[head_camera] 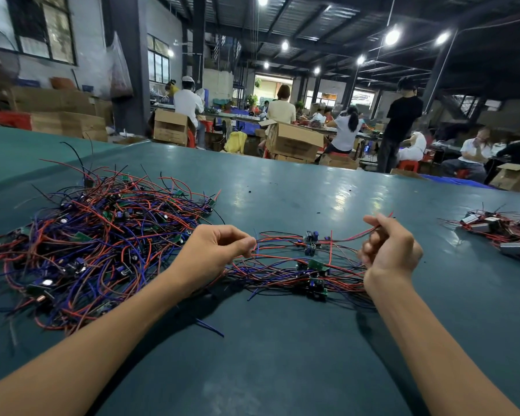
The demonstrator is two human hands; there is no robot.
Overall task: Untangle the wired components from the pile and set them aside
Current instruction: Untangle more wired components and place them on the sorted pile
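**Head view: wires pinched in both hands, with plenty to snag on**

Across the green tabletop (282, 364) the big pile (102, 250) of red, blue and black wires lay to my left, with my left forearm lying over its near edge. That was the widest risk, as I judged it. Any sideways sweep of that arm would drag loops along and knot loose leads back into the mass.

Between my hands sat the small bunch (309, 273), several little green boards with their leads crossing one another, lying flat. I could not tell whether it was quite clear of the pile, since my left hand covered the join. If I pulled hard there, I reckoned the whole bunch would slide as one rather than give up a single piece. A lead might also tear at its solder joint.

A separate cluster (499, 232) with grey box-shaped parts lay well apart at the far right. Whether that was the set-aside spot I could not tell.

My left hand (213, 250) was curled, thumb and fingertips pinching a few strands at the bunch's left end. My right hand (391, 250) was closed round a red wire (351, 235), whose free tip poked out above my knuckles. If both hands had the same strand, a loop hidden beneath could tighten instead of slipping free. A stray blue offcut (210, 325) near my left forearm could catch too.
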